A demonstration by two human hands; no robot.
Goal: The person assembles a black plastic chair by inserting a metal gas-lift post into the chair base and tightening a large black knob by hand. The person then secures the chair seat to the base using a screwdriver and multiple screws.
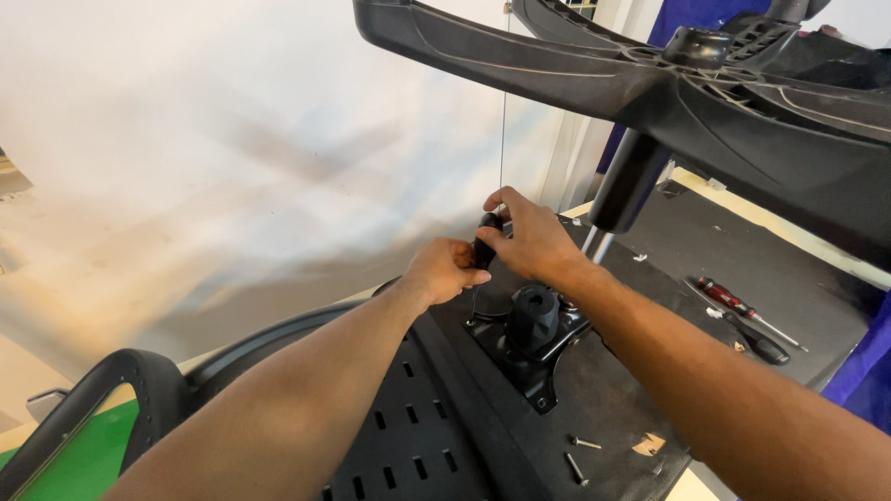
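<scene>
While I am turning screwdriver (pixel 484 243) down into plate (pixel 520 357) under seat (pixel 418 436), left hand (pixel 444 271) and right hand (pixel 529 239) both squeezing handle. Tip maybe slipping off screw if tool is leaning.

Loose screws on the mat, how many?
2 loose screws show. One screw lies on the black mat below the metal plate; the second screw lies just nearer the mat's front edge. The arms may hide others.
</scene>
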